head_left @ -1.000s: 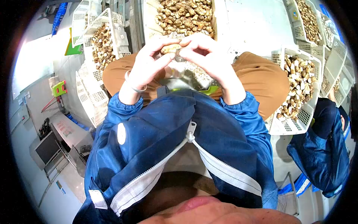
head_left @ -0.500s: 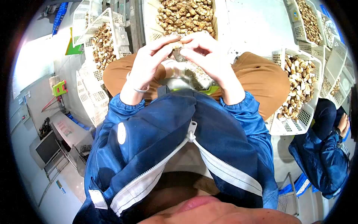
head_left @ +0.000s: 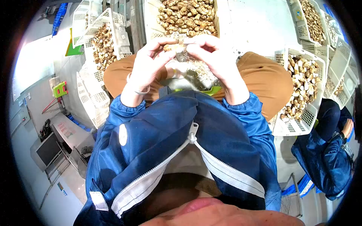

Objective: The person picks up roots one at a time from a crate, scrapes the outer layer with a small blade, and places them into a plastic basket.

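My left hand (head_left: 152, 62) pinches a brown and pale mushroom (head_left: 174, 48) between thumb and fingers, above my lap. Close beside it, my right hand (head_left: 211, 54) is closed, thumb against bent fingers. A small grey, flat-looking piece (head_left: 182, 56) shows at the right thumb tip; its kind and whether the right hand grips it are unclear. Below both hands, pale scraps (head_left: 203, 71) lie in a grey container between my legs, with a bit of bright green (head_left: 213, 90) at its near side. Just beyond the hands stands a white crate (head_left: 223, 22) full of mushrooms (head_left: 187, 17).
Crates of mushrooms stand at my left (head_left: 104, 47) and right (head_left: 302, 86), with stacked white crates (head_left: 336, 62) further right. Wooden slats (head_left: 136, 24) lie beside the far crate. A co-worker in a blue jacket (head_left: 324, 162) sits at the far right.
My hands have moved slightly apart and the mushroom has shifted left, showing more of itself. The grey piece beneath it is now more visible. The co-worker's hand has shifted a little.
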{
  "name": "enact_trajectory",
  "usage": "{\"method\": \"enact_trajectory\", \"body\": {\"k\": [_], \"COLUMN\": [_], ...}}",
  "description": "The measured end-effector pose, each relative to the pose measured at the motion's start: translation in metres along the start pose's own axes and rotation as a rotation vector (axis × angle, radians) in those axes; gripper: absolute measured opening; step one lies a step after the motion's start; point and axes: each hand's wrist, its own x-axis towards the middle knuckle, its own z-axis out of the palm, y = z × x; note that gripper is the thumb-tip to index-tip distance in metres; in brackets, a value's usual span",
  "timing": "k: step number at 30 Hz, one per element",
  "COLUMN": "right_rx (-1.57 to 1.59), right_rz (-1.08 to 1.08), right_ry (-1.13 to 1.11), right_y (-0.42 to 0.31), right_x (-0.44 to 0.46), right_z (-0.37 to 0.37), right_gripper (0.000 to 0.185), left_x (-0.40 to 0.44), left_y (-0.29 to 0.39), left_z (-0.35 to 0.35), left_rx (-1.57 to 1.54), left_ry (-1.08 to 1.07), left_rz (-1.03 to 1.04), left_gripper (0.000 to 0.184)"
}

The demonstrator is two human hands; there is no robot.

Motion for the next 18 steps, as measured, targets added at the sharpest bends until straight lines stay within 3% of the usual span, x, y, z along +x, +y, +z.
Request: {"method": "enact_trajectory", "body": {"k": [1,6,9,10,14,18], "right_rx": [0.135,-0.217,0.123,0.164,-0.207,0.2], "right_rz": [0.114,-0.113,0.205,0.128,-0.124,0.138], "right_ry": [0.015,-0.034,0.052,0.02,-0.022,0.044], "right_y": [-0.003,0.007,-0.006,-0.001,0.011,0.0], "right_x": [0.0,0.0,-0.002,0.0,-0.001,-0.001], "right_z": [0.0,0.002,0.003,0.001,0.003,0.003], "right_gripper": [0.008,0.009,0.009,0.009,0.011,0.011], "left_x": [0.0,0.001,0.0,0.0,0.001,0.002], "left_y": [0.0,-0.002,-0.005,-0.005,-0.009,-0.011], "left_z": [-0.001,0.005,-0.002,-0.001,0.004,-0.002], "left_rx": [-0.048,0.059,0.026,0.018,0.045,0.02], "left_ry": [-0.011,0.044,0.008,0.02,0.03,0.019], "left_rz": [-0.018,0.068,0.017,0.032,0.107,0.075], "left_gripper": [0.032,0.033,0.034,0.034,0.034,0.029]}}
